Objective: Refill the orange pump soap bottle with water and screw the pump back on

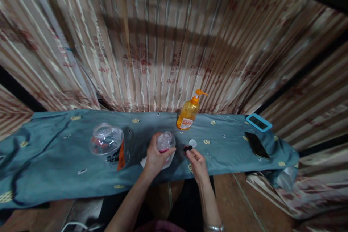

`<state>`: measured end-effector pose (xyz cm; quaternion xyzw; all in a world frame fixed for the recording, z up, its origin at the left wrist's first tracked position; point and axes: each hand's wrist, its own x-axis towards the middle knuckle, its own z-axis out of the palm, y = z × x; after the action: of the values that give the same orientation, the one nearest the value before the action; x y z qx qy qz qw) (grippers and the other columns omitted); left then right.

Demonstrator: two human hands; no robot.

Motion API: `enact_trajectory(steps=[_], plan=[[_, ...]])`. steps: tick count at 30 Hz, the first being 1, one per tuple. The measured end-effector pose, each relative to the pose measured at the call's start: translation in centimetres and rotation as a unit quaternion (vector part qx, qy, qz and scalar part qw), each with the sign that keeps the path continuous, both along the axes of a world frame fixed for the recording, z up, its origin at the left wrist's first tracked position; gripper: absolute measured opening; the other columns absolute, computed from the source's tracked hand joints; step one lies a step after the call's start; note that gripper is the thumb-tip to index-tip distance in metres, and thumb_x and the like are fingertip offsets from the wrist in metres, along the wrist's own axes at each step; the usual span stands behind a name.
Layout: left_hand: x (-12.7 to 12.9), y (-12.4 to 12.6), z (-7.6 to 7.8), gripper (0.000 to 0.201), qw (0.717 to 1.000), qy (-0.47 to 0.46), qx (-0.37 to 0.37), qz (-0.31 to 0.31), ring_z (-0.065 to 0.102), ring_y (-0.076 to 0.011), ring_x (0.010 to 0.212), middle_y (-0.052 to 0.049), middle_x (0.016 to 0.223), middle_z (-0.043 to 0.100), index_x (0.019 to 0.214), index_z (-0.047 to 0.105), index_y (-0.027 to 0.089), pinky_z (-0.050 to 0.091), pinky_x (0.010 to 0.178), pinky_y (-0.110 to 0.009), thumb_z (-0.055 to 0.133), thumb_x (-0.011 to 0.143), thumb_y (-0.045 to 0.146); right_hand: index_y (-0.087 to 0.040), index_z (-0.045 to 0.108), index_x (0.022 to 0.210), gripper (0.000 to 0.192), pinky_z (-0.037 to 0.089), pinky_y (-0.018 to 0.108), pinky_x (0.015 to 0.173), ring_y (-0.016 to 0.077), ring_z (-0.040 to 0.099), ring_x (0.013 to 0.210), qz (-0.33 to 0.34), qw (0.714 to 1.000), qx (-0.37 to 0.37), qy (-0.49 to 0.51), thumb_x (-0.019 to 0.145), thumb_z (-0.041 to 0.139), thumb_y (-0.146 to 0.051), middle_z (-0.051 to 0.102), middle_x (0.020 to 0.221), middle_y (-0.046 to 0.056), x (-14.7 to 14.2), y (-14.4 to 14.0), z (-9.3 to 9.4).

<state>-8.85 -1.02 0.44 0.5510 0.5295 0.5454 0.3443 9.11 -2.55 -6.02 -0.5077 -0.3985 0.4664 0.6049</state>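
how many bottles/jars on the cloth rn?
3. A large clear jar at left, a small clear bottle gripped by the left hand, and an orange pump bottle at the back by the curtain. None seem hidden.

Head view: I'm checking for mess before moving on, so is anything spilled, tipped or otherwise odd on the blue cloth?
No spill shows. The small clear bottle in the left hand stands open, its white cap lying loose on the blue cloth. The right hand pinches a small dark piece. The large clear jar also seems lidless.
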Motion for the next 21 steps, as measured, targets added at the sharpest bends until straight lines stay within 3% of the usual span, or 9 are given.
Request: enact_trajectory(steps=[3,8,14,17,21], plan=[[0.0,0.0,0.0,0.053,1.0,0.003,-0.001,0.001,0.066,-0.0213,0.093,-0.002,0.098,0.067,0.106,0.055,0.02,0.051,0.087,-0.033,0.08,0.06,0.031,-0.012,0.068,0.105,0.053,0.051,0.053,0.092,0.0314,0.069,0.091,-0.012,0.993,-0.012,-0.118,0.074,0.07,-0.055,0.073,0.097,0.016,-0.1,-0.4,-1.9],[0.0,0.0,-0.1,0.054,1.0,-0.002,-0.006,0.005,0.066,-0.0214,0.094,-0.002,0.099,0.067,0.106,0.056,0.02,0.051,0.087,-0.033,0.081,0.059,0.031,-0.006,0.064,0.117,0.055,0.041,0.057,0.101,0.0373,0.06,0.11,-0.054,0.948,0.006,-0.313,0.083,0.054,-0.047,0.067,0.116,0.022,-0.2,0.6,-2.2],[0.0,0.1,-0.2,0.054,1.0,-0.01,-0.007,0.009,0.065,-0.0212,0.092,-0.001,0.098,0.067,0.105,0.057,0.02,0.05,0.087,-0.033,0.082,0.058,0.028,0.007,0.059,0.124,0.064,0.041,0.059,0.103,0.0406,0.056,0.117,-0.079,0.908,0.047,-0.408,0.086,0.047,-0.043,0.062,0.124,0.029,0.4,0.3,-2.4],[0.1,0.0,-0.4,0.054,1.0,-0.018,-0.001,0.005,0.065,-0.0214,0.094,-0.002,0.099,0.067,0.106,0.057,0.02,0.05,0.088,-0.034,0.082,0.059,0.027,0.007,0.056,0.126,0.063,0.048,0.058,0.095,0.0401,0.058,0.115,-0.127,0.877,0.107,-0.45,0.093,0.047,-0.046,0.062,0.123,0.03,0.1,-0.9,-0.8],[0.2,-0.1,-0.6,0.058,1.0,-0.021,0.001,0.002,0.065,-0.0225,0.099,-0.004,0.105,0.067,0.11,0.055,0.019,0.05,0.092,-0.037,0.082,0.059,0.026,-0.007,0.055,0.129,0.047,0.054,0.045,0.09,0.0295,0.065,0.109,-0.119,0.88,0.167,-0.428,0.096,0.053,-0.041,0.066,0.121,0.02,-2.2,-3.4,4.7]])
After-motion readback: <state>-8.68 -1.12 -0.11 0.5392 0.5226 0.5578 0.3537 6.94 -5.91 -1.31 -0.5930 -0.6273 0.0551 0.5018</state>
